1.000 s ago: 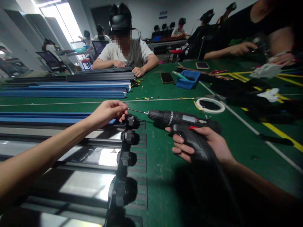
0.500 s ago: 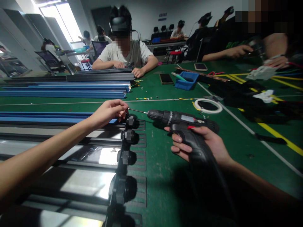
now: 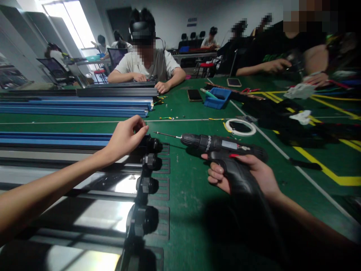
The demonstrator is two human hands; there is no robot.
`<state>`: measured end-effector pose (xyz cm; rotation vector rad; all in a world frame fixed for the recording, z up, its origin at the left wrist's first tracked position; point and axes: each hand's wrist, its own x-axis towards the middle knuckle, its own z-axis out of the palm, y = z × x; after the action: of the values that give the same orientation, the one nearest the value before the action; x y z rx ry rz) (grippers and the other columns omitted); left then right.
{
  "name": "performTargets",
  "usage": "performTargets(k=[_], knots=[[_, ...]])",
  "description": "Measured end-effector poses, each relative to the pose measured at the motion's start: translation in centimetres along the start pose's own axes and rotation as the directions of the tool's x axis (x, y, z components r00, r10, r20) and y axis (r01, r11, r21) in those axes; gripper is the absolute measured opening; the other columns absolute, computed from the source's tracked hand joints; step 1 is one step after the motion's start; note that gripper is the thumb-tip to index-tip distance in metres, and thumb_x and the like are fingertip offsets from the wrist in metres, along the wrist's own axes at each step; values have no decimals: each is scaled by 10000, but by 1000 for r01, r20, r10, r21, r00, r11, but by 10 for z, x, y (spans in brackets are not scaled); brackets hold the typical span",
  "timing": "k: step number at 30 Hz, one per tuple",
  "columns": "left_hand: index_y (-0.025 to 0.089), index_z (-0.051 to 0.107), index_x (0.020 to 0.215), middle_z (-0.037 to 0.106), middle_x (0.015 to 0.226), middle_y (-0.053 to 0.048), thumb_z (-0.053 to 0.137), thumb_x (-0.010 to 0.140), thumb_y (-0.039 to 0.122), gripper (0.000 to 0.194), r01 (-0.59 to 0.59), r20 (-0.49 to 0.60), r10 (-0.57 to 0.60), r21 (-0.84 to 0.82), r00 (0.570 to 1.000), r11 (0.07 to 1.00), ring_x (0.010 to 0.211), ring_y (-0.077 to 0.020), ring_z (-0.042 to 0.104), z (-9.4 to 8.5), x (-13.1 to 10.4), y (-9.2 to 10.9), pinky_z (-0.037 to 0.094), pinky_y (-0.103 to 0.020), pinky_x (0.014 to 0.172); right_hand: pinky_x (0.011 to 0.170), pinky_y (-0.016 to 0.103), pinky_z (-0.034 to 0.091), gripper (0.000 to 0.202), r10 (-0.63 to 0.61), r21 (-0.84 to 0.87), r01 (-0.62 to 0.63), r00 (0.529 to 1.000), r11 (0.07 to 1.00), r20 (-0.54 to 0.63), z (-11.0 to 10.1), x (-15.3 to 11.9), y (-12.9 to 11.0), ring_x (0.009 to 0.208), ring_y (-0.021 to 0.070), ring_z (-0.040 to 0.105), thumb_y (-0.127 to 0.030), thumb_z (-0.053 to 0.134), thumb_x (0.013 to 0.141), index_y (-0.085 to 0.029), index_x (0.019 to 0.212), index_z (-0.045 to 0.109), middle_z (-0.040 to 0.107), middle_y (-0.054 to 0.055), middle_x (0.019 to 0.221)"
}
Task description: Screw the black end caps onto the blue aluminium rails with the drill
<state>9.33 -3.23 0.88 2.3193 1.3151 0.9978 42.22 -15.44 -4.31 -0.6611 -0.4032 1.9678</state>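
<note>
My right hand (image 3: 261, 175) is wrapped round the handle of a black power drill (image 3: 197, 141), which lies level and points left. A long thin driver bit (image 3: 169, 135) sticks out of its chuck. Just left of the bit's tip, my left hand (image 3: 125, 137) is closed, thumb and forefinger tips together; whether something small is between them is hidden. A narrow gap parts the fingertips from the bit. Under this hand lie long metal profiles (image 3: 84, 214) with black end caps. Black cable glands (image 3: 152, 162) stick out of the caps, beside flat slotted brackets (image 3: 163, 188).
Across the green table (image 3: 191, 210) more blue profiles (image 3: 113, 109) lie before a seated person (image 3: 158, 66). A phone (image 3: 194, 95), a blue bin (image 3: 216, 102) and a white ring-shaped coil (image 3: 251, 132) are behind the drill. Another person's hand (image 3: 278, 66) is at the far right.
My left fingertips have come away from the bit's tip, leaving a gap. The drill has shifted slightly right and down in the view, still in my right hand.
</note>
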Motion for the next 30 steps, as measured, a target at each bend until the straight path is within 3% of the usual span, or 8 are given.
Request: performTargets(k=[3, 6, 10, 16, 22, 30], knots=[[189, 550, 915, 626, 774, -10, 583, 939, 415, 230, 16, 73, -31, 201, 997, 979, 639, -141, 505, -5, -14, 6, 323, -279, 607, 699, 379, 540, 579, 27, -16, -26, 1000, 1000, 13, -1, -5, -6, 708, 218, 556, -393, 577, 785, -95, 1278, 632, 600, 92, 775], [201, 527, 949, 630, 748, -5, 586, 928, 509, 315, 105, 122, -138, 245, 983, 964, 586, -144, 484, -7, -22, 5, 297, -283, 580, 703, 378, 538, 635, 55, -12, -55, 998, 998, -2, -1, -3, -9, 711, 216, 547, -403, 595, 757, -58, 1289, 623, 595, 95, 781], [203, 532, 925, 632, 711, 1, 635, 873, 589, 403, 260, 185, -284, 144, 941, 955, 574, -142, 491, -5, -18, -2, 314, -269, 564, 700, 369, 538, 675, 84, 18, -83, 996, 996, -22, -2, -3, -10, 709, 211, 542, -377, 613, 726, -41, 1311, 597, 585, 89, 778], [211, 495, 905, 625, 659, 23, 736, 802, 556, 433, 420, 282, -397, -24, 874, 907, 509, -100, 426, 0, -6, -12, 250, -237, 503, 688, 361, 538, 685, 146, 36, -146, 989, 989, -6, -7, -1, -11, 694, 205, 543, -360, 636, 674, -49, 1283, 609, 576, 82, 770], [210, 485, 903, 625, 643, 28, 773, 778, 509, 434, 489, 363, -408, -166, 838, 857, 487, -81, 390, 3, -5, -17, 207, -220, 486, 705, 386, 542, 633, 168, -5, -167, 986, 986, 24, -10, 6, -13, 699, 214, 550, -353, 626, 672, -19, 1208, 666, 581, 100, 787], [194, 513, 880, 588, 638, 37, 797, 736, 409, 384, 560, 362, -469, -205, 806, 803, 488, -61, 357, -2, -1, -12, 195, -212, 506, 720, 410, 544, 452, 169, -41, -169, 986, 985, -11, -5, -1, -18, 714, 243, 570, -308, 564, 717, -115, 1102, 703, 600, 128, 804]])
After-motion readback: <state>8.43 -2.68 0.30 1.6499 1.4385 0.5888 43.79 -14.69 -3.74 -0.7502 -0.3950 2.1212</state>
